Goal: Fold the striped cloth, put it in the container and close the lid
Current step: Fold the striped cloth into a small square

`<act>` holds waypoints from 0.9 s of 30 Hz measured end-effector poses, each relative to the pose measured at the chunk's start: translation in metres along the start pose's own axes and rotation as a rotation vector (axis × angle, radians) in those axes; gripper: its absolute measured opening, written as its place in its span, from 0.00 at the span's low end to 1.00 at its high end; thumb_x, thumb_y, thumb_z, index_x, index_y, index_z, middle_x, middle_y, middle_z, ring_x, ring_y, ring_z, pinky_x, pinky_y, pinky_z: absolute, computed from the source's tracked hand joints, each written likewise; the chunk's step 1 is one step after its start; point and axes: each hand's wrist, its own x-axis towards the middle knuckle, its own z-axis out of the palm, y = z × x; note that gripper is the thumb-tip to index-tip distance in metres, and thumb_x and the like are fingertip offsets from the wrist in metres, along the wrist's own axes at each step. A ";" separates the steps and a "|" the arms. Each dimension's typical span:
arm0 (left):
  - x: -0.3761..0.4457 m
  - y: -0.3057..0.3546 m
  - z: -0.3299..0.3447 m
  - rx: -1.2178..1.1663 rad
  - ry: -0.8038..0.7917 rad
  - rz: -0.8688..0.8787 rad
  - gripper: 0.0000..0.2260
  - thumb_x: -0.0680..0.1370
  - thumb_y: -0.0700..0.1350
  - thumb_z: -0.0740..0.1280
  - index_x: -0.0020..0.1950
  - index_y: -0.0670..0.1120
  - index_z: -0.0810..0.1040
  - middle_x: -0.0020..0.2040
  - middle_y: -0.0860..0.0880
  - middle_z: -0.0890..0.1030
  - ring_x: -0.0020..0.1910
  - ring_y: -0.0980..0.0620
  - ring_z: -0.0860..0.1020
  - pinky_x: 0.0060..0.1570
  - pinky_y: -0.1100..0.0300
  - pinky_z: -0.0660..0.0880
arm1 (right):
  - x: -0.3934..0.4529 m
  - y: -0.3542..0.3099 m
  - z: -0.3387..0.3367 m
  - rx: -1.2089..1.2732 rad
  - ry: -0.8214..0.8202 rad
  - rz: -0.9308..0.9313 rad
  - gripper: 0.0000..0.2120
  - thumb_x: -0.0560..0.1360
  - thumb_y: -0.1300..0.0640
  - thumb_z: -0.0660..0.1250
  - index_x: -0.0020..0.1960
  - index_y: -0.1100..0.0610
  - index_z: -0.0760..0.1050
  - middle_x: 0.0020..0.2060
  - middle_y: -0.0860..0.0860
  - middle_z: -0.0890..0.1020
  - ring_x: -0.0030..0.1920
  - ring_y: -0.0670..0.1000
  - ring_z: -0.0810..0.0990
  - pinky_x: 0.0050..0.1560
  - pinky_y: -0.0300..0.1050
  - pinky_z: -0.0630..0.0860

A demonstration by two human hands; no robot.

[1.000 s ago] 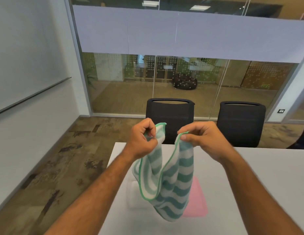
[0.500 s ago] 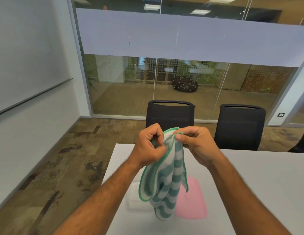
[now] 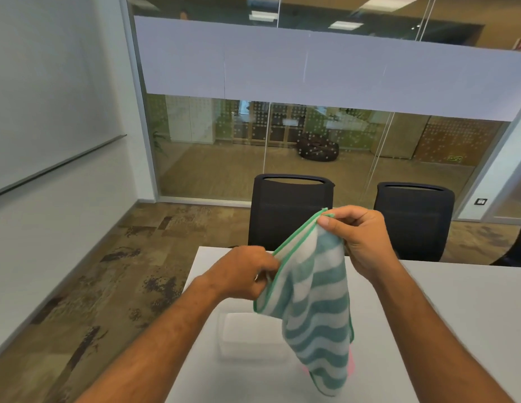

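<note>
The striped cloth point(image 3: 314, 303), teal and white with a green hem, hangs doubled in the air above the table. My right hand point(image 3: 361, 239) pinches its joined top corners, held high. My left hand point(image 3: 244, 274) sits lower and to the left, fingers closed on the cloth's green left edge. Below the cloth a clear container point(image 3: 247, 335) rests on the white table point(image 3: 445, 315). A pink lid point(image 3: 352, 365) lies to the container's right, almost wholly hidden behind the hanging cloth.
Two black chairs point(image 3: 291, 213) point(image 3: 413, 219) stand at the table's far side, before a glass wall. The table's left edge drops to a patterned floor point(image 3: 108, 280). A white wall with a board rail is at the left.
My hands came together, joining the cloth's top corners. My right hand now holds both corners, and my left hand has slid down the left edge. The cloth hangs doubled.
</note>
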 end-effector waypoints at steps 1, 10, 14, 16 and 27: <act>-0.002 -0.003 -0.003 0.009 -0.056 -0.045 0.08 0.74 0.47 0.66 0.47 0.50 0.84 0.42 0.54 0.83 0.40 0.56 0.78 0.49 0.63 0.79 | 0.000 -0.001 -0.003 0.000 0.016 -0.002 0.09 0.61 0.55 0.77 0.39 0.58 0.85 0.35 0.52 0.87 0.37 0.53 0.85 0.36 0.46 0.85; -0.013 -0.027 -0.035 -0.026 -0.053 -0.131 0.16 0.75 0.61 0.63 0.42 0.50 0.81 0.40 0.52 0.82 0.40 0.55 0.78 0.43 0.58 0.79 | -0.007 0.004 -0.039 -0.037 0.190 -0.013 0.09 0.60 0.49 0.77 0.36 0.53 0.86 0.36 0.48 0.87 0.37 0.49 0.87 0.32 0.40 0.82; -0.009 -0.026 -0.046 -0.145 0.189 -0.102 0.11 0.72 0.53 0.74 0.39 0.46 0.80 0.39 0.50 0.83 0.38 0.53 0.80 0.37 0.56 0.82 | -0.010 0.016 -0.049 -0.001 0.260 0.036 0.09 0.60 0.49 0.77 0.36 0.54 0.85 0.35 0.48 0.87 0.38 0.51 0.87 0.34 0.41 0.83; -0.007 -0.025 -0.051 -0.170 0.303 -0.086 0.10 0.71 0.50 0.75 0.39 0.44 0.80 0.38 0.50 0.82 0.38 0.52 0.80 0.35 0.57 0.81 | -0.012 0.020 -0.052 0.000 0.274 0.058 0.09 0.62 0.51 0.77 0.36 0.56 0.84 0.35 0.49 0.87 0.38 0.51 0.87 0.35 0.41 0.83; 0.006 -0.014 -0.071 -0.238 0.555 -0.099 0.10 0.69 0.44 0.80 0.39 0.39 0.83 0.38 0.46 0.82 0.36 0.49 0.78 0.31 0.56 0.79 | -0.019 0.022 -0.066 0.289 0.099 0.198 0.08 0.71 0.58 0.68 0.38 0.62 0.73 0.34 0.52 0.82 0.38 0.51 0.83 0.37 0.42 0.83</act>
